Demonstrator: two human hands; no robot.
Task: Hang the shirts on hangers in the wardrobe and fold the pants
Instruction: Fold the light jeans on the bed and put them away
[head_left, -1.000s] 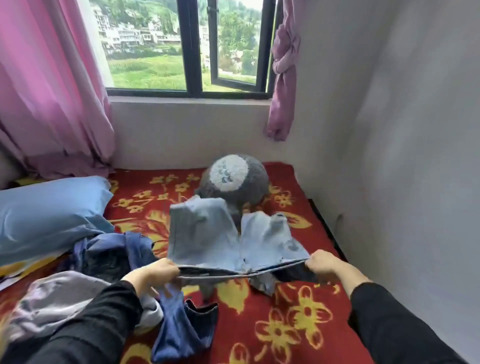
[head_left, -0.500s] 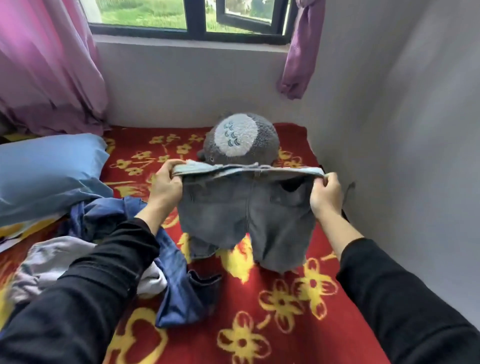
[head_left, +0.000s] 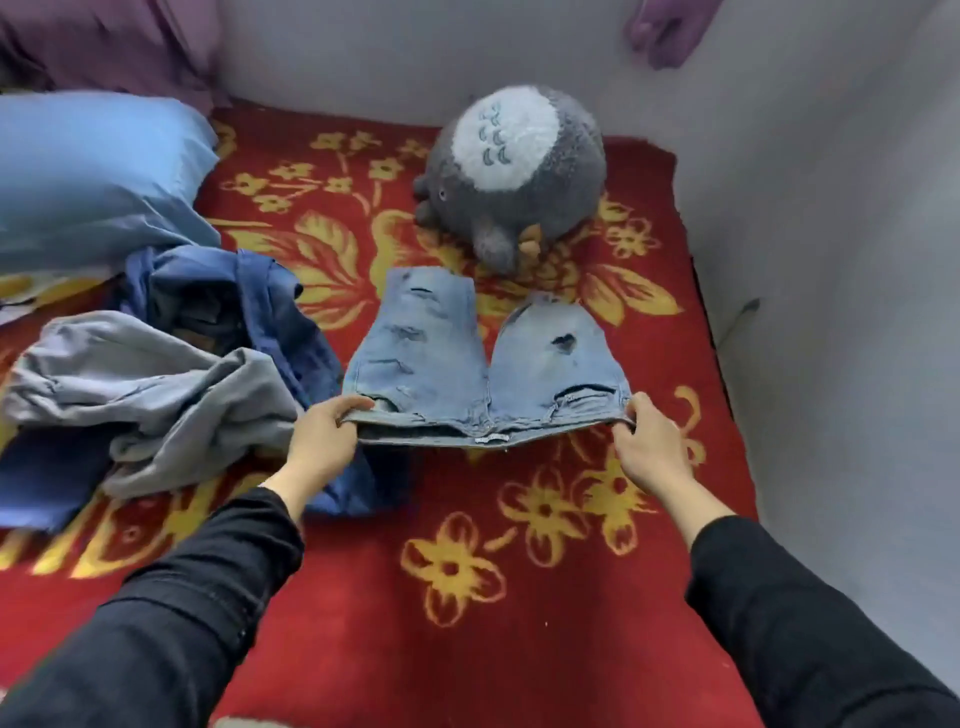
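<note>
A pair of light blue ripped denim shorts (head_left: 483, 358) lies spread on the red flowered bed cover (head_left: 467, 571), legs pointing away from me toward the wall. My left hand (head_left: 324, 441) pinches the waistband's left end and my right hand (head_left: 649, 447) pinches its right end. To the left lies a heap of clothes: a dark blue garment (head_left: 270, 322) and a grey garment (head_left: 150, 400) on top of it.
A grey and white plush toy (head_left: 514, 166) sits just beyond the shorts. A blue pillow (head_left: 93, 171) lies at the far left. White walls close the bed in at the back and right, with pink curtain ends at the top.
The shorts, held up by the waistband half a second ago, now lie flat on the bed with the legs thrown forward. Both hands came down and toward me.
</note>
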